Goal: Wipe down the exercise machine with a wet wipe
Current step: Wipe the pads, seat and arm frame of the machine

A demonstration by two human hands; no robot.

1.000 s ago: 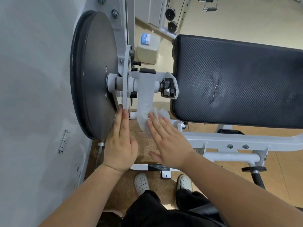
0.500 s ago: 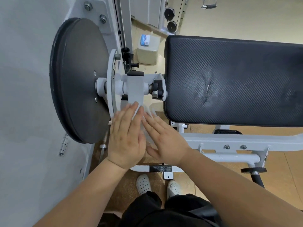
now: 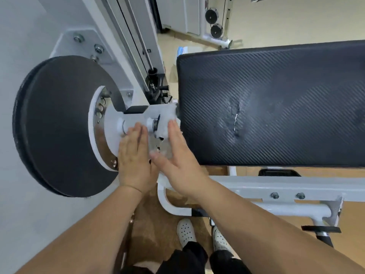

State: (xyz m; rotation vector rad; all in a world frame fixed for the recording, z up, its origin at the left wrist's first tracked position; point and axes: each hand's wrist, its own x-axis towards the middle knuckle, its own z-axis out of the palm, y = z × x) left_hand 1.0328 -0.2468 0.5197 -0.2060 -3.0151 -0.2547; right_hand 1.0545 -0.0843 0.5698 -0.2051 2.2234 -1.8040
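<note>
The exercise machine has a large black disc [image 3: 55, 125] on the left, a white pivot arm [image 3: 158, 113] in the middle and a black padded bench [image 3: 276, 103] on the right. A white wet wipe [image 3: 166, 128] is wrapped over the lower part of the pivot arm. My right hand [image 3: 181, 163] lies flat against the wipe on the arm's bench side. My left hand [image 3: 134, 161] presses flat on the disc side, fingertips at the axle. The wipe shows blurred between both palms, and most of it is hidden under them.
A white frame rail [image 3: 286, 186] with bolts runs below the bench. A grey wall [image 3: 23, 214] stands close on the left. A cable and upright [image 3: 136, 46] rise behind the disc. My white shoes [image 3: 185, 230] stand on the brown floor; a pulley machine [image 3: 215, 22] stands at the back.
My left hand left the disc's edge and joined the right on the pivot arm. Both hands have slid up the arm with the wipe. The camera has come closer.
</note>
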